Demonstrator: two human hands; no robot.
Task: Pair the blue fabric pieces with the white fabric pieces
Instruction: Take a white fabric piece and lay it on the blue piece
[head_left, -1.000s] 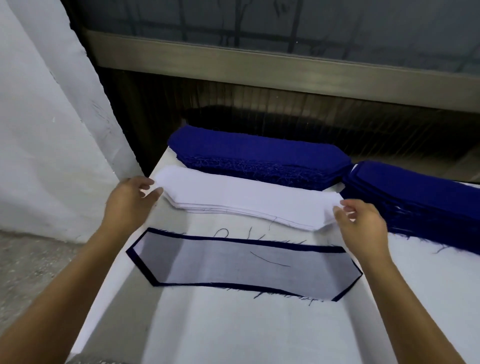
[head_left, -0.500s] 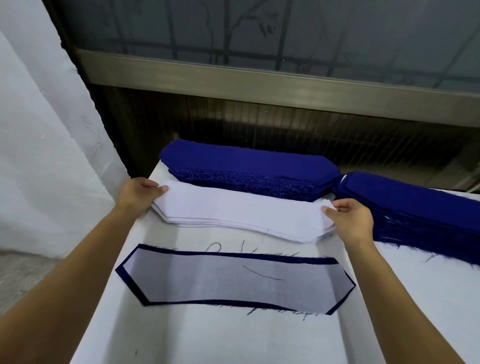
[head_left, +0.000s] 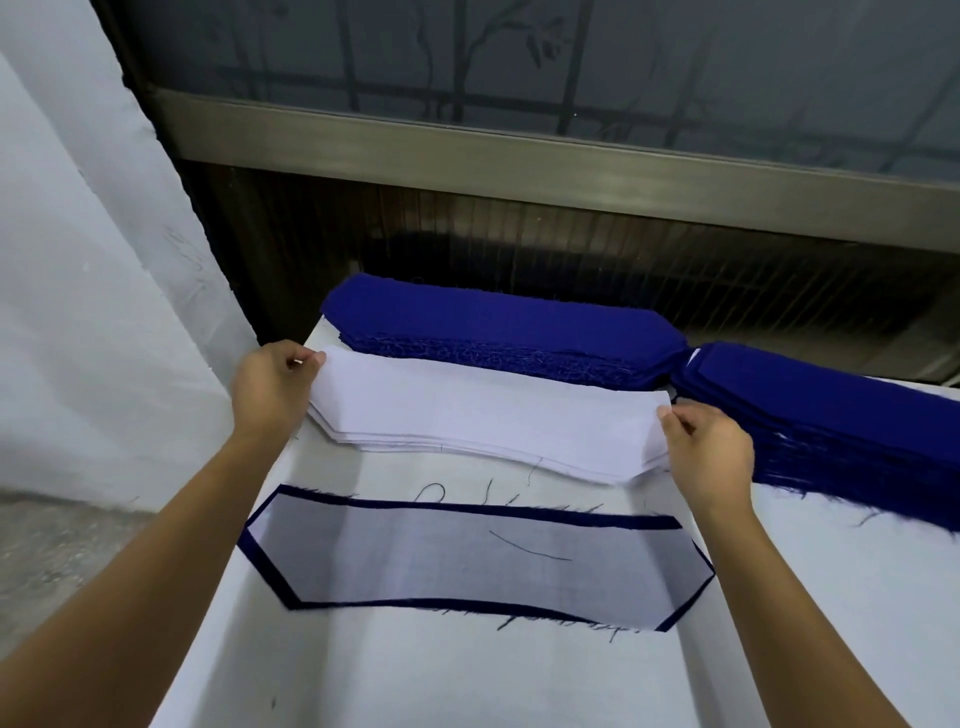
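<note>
A pale wall (head_left: 78, 249) fills the left side. Across the back runs a dark window (head_left: 519, 57), with bars and a branch pattern showing in the glass. Below it are a dull metal sill (head_left: 519, 156) and a dark ribbed panel (head_left: 597, 249). Grey floor (head_left: 67, 561) shows at lower left.

The worktop (head_left: 467, 680) is white, with stray dark threads, and reaches to the panel. At its far edge lies a blue stack (head_left: 493, 322) with frayed sides. A second blue stack (head_left: 841, 410) lies just beside it on the right, angled toward the near side.

A white stack (head_left: 467, 448) sits just in front of the first blue stack. Nearer the person lies a pair (head_left: 467, 561), a sheer white piece on a blue one whose rim shows all round. A loose thread (head_left: 530, 550) lies on the pair.

The left grip (head_left: 270, 384) pinches the left tip of the top white piece (head_left: 483, 410). The right grip (head_left: 711, 452) pinches its right end, close to the second blue stack.
</note>
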